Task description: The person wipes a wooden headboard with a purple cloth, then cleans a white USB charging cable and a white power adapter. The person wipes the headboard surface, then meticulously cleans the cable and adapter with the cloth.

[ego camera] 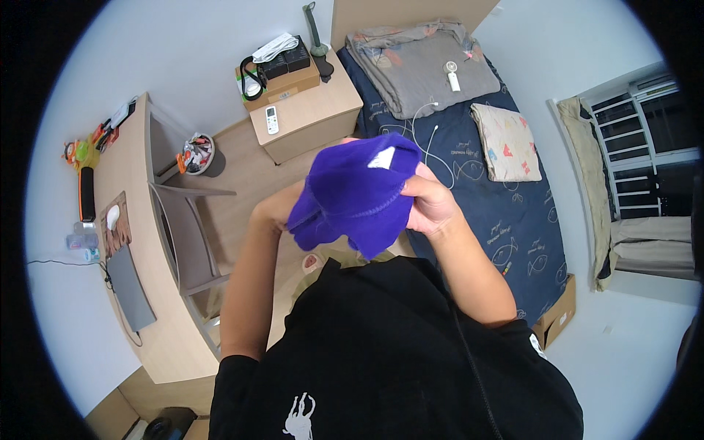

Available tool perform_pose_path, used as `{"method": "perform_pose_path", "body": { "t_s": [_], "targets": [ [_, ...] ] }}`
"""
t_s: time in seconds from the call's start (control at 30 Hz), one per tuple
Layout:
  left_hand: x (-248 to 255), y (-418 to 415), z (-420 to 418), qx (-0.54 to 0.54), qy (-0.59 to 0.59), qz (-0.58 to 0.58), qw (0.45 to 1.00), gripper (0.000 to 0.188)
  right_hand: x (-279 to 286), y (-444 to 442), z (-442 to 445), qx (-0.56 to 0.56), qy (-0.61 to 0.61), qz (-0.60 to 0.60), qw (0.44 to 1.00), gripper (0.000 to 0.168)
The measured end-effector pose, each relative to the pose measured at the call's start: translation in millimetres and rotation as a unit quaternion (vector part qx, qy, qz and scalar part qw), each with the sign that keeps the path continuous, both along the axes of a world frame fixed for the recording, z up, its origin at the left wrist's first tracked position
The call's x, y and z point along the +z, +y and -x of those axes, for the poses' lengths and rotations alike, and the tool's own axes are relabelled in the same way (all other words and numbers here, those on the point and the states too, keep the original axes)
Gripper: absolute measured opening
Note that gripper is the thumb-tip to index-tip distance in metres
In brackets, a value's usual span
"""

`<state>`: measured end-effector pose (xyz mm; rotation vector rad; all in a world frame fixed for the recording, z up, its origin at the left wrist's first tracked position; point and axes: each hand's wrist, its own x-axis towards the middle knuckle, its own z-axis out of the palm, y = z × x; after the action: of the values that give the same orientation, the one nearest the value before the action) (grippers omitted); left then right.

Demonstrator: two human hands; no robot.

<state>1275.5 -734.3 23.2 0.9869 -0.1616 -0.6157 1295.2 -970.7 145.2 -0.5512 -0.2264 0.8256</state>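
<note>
A purple cloth garment (352,187) with overlock-like seams and a white label hangs bunched in front of my chest, held up between both hands. My right hand (432,201) pinches its right edge, the thumb on the near side and the fingers mostly behind the cloth. On the left side, my left hand (286,206) is largely hidden under the fabric, with only its wrist and back showing; what its fingers do cannot be seen. Whether the garment is inside out cannot be told.
A bed with a dark blue sheet (473,214), a folded grey quilt (407,82), a small folded blanket (509,143) and white cables lies right. Ahead stands a wooden cabinet (313,121). Left are a desk (176,352), a grey chair (192,242) and a filled waste bin (212,162).
</note>
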Motion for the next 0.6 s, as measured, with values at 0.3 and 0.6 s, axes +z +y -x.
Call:
{"method": "perform_pose_path", "body": {
  "t_s": [0.3, 0.6],
  "targets": [
    [85.2, -45.8, 36.9, 0.17, -0.167, -0.131, 0.962, 0.066, -9.1, 6.9, 3.3, -0.081, -0.1, 0.122, 0.984, 0.067],
    [87.2, -95.0, 57.5, 0.356, -0.264, -0.182, 0.878, 0.028, 22.9, 40.8, 31.3, -0.279, -0.372, 0.336, 0.819, 0.029]
  ]
}}
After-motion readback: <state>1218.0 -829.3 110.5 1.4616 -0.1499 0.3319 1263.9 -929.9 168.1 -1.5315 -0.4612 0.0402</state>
